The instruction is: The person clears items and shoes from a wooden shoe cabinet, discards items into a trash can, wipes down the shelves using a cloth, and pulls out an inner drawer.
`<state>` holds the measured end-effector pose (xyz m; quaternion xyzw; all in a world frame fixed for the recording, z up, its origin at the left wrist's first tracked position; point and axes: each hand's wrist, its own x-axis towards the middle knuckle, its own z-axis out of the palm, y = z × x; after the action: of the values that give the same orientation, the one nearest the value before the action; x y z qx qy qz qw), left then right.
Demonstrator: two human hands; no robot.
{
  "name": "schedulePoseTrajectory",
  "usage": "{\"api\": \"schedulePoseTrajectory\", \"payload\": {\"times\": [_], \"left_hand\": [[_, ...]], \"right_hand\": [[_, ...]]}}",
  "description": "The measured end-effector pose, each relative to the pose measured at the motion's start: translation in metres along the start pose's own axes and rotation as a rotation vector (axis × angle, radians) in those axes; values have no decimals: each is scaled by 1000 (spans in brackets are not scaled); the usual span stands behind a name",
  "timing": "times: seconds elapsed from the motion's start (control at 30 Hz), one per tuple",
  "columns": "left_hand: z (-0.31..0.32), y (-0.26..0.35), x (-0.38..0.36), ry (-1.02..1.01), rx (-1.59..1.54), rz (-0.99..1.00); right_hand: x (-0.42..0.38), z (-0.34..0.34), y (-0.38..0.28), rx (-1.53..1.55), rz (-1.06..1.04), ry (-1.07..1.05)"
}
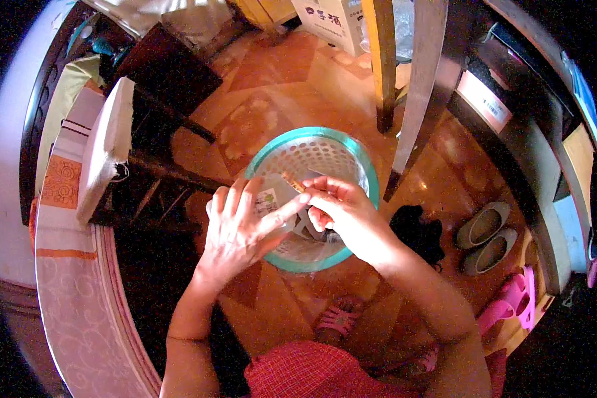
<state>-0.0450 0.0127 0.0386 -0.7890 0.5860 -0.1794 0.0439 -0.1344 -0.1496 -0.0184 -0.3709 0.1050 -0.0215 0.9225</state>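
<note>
My left hand (pixel 242 225) holds a clear plastic packet (pixel 272 197) with a printed label, over a round teal basket (pixel 351 159) that stands on the floor. My right hand (pixel 341 211) meets it from the right, its fingertips pinching a small brown stick-like piece (pixel 293 182) at the packet's top edge. Both hands hover above the basket's white perforated inside. What else lies in the basket is hidden under the hands.
A dark wooden stool with a pale cushion (pixel 106 142) stands left. Table legs (pixel 418 86) rise beyond the basket. Grey flat shoes (pixel 484 235) and pink sandals (pixel 514 302) lie right, a dark bundle (pixel 418 232) beside them. A patterned cloth edge (pixel 73 292) curves at lower left.
</note>
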Motion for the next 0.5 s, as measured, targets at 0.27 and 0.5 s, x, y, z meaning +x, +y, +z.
{"api": "schedulePoseTrajectory", "payload": {"times": [0.27,0.5], "left_hand": [[2,-2,6,5,80,-54],[-4,-3,3,-44,82,-118]], "right_hand": [[-4,-5,-3,-103,-27,34],[-5,-9,-3,-164,-69,92]]}}
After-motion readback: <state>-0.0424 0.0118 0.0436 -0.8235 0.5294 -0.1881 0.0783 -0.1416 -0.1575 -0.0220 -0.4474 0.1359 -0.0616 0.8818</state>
